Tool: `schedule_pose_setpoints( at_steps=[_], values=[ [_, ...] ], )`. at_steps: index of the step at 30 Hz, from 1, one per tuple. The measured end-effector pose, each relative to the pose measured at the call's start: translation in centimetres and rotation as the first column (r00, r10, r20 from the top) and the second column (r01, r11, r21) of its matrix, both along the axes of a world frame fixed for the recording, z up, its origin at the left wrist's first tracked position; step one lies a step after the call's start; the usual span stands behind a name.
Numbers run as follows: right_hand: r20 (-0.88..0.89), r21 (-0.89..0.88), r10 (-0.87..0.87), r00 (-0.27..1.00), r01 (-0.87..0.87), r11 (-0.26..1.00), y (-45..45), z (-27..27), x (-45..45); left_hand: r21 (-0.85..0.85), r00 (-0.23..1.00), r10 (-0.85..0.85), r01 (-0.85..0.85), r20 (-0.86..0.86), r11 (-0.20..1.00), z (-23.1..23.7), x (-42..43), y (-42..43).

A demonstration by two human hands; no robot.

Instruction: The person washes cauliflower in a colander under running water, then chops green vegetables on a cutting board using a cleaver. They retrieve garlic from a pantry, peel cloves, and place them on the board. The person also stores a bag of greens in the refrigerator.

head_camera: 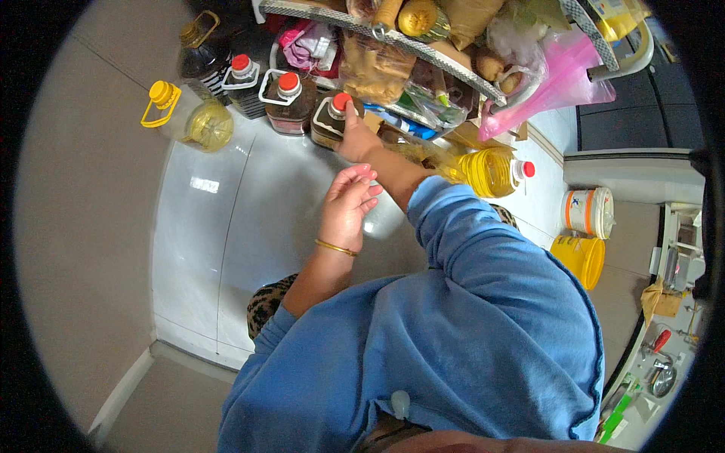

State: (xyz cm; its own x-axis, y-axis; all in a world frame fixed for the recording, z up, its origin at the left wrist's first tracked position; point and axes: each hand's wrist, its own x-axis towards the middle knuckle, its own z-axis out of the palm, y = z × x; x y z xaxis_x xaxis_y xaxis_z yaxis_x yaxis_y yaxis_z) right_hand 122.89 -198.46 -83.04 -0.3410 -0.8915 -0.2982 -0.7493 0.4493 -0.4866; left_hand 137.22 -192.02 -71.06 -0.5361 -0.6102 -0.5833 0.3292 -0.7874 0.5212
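My right hand (pixel 359 136) reaches out to a dark plastic jug (pixel 327 125) with a red cap (pixel 341 102); a finger lies against the side of the cap. Whether the other fingers grip the jug is hidden. My left hand (pixel 346 201), with a gold bangle at the wrist, hangs above the floor with loosely curled fingers and holds nothing. To the left of that jug stand another red-capped jug (pixel 291 116), a further one (pixel 244 90) and a large dark bottle (pixel 205 62). A clear bottle with a yellow cap (pixel 210 125) is nearest the wall.
A metal rack (pixel 419 50) with bagged vegetables and a pink plastic bag (pixel 558 79) runs along the far side. A bottle of yellow oil (pixel 490 172) is on the floor below it. A white bucket (pixel 583 212) and a yellow bucket (pixel 573 257) stand to the right.
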Motion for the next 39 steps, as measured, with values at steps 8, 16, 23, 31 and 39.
schedule_pose_setpoints(
  at_steps=[8,16,23,31,39],
  values=[
    [-0.066,0.113,0.09,0.994,-0.082,0.99,8.8,-2.0,-1.3,-0.001,1.0,-0.013,0.013,0.012,1.0,-0.3,-1.3,0.7],
    [-0.317,0.441,0.313,0.895,-0.153,0.885,7.8,-3.5,-7.7,-0.006,0.998,-0.05,0.05,0.029,0.999,0.0,-1.9,1.7],
    [0.009,0.469,0.447,0.894,-0.399,0.788,12.7,-5.8,-3.4,-0.033,0.997,-0.063,0.064,0.036,0.997,0.1,-3.0,2.5],
    [0.372,0.329,0.594,0.713,-0.699,0.635,16.8,-7.7,6.6,-0.106,0.992,-0.08,0.09,0.092,0.99,-0.1,-4.9,2.5],
    [0.555,-0.04,0.564,0.612,-0.657,0.753,10.6,-3.6,-2.6,-0.143,0.992,-0.032,0.05,0.125,0.988,-0.7,-5.3,2.1]
  ],
)
